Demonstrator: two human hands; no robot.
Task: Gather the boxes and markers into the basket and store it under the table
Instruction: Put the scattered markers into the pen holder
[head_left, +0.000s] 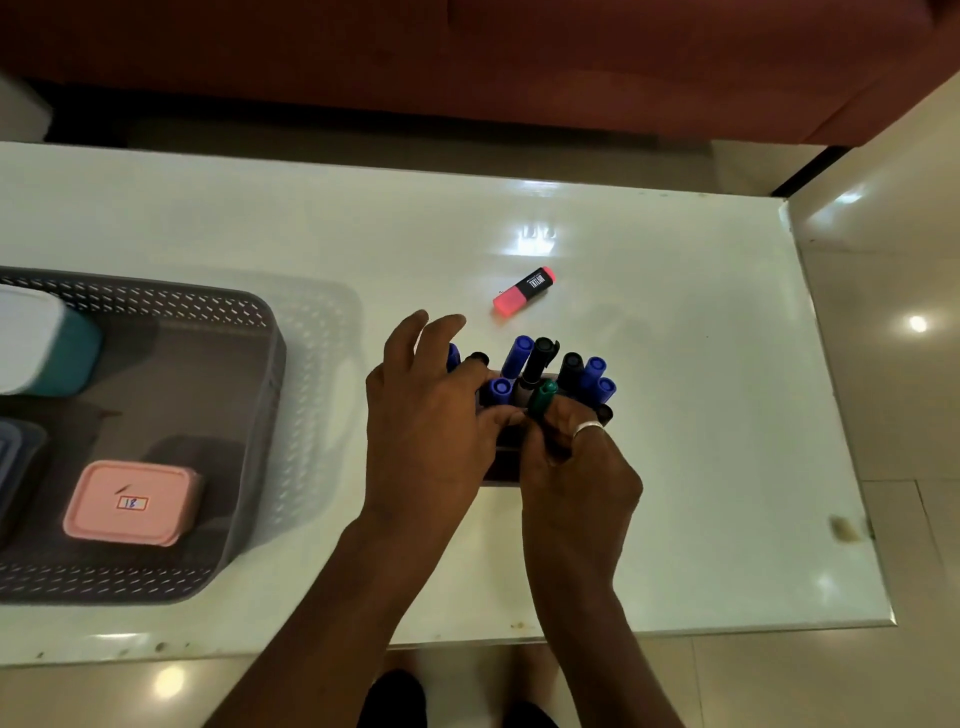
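Nearest, at the bottom edge, two bare arms (322, 623) reaching up over the white table (675, 493). Far left on that table, grey basket (270, 395), with these inside: white and teal box (47, 348) at the back, dark blue-grey box (15, 467) cut off by the edge, pink box (132, 501) at the front with a small label on its lid. Near the basket but not touching it, left hand (426, 415), cupped round the left side of the markers (550, 369), thumb pressed in at the front, two fingers sticking up free. Standing caps up in a dark holder (501, 465), those markers, blue ones and black ones, packed close together, out on the table and not in the basket. Next along, right hand (576, 478) with a ring (589, 427), fingers curled tight round a green marker (543, 397), seemingly pushing it down among the others. Behind the bunch and a little to the right, lying flat and alone, pink highlighter (524, 291), touched by no hand. Looks like the box part done and the marker part now going on. Next move, most likely: let go of the green one once in, pick up the pink highlighter too, then hold the holder by both sides, keep it level against tipping, and carry it left into the free space in the basket.
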